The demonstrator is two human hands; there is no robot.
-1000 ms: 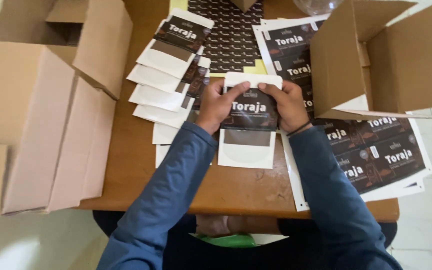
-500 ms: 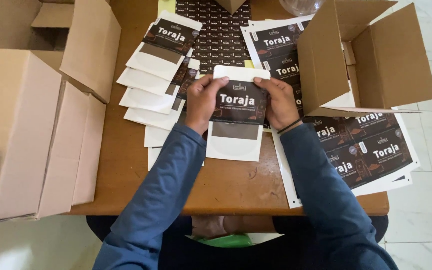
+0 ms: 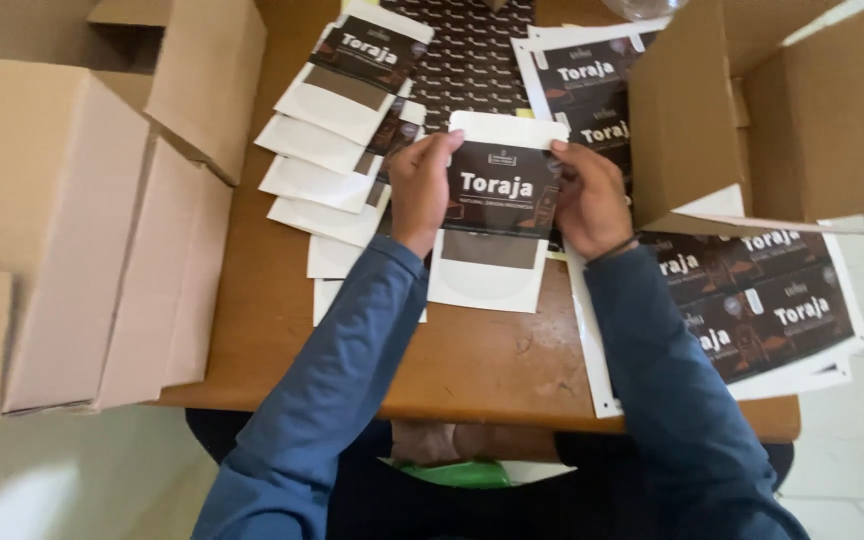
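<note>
Both forearms, in blue long sleeves, reach forward over the near edge of the brown wooden counter (image 3: pixel 472 365) and angle inward toward each other. The left hand (image 3: pixel 422 190) is curled around the left edge of a flat white paper pouch with a dark brown label and a clear window (image 3: pixel 497 215), thumb on the front, fingers tucked behind. The right hand (image 3: pixel 587 200) pinches the pouch's right edge the same way, with a dark band at its wrist. The pouch lies at the middle of the counter, its lower end on the wood, between the two hands.

Just left of it, a fanned row of matching white pouches (image 3: pixel 327 140) overlaps up the counter. Sheets of dark printed labels (image 3: pixel 762 300) lie to the right, partly covered by an open brown cardboard box (image 3: pixel 772 110), whose inside cannot be seen. Another large cardboard box (image 3: pixel 62 220) at the left is cut off by the frame. The fingers behind the pouch are hidden.
</note>
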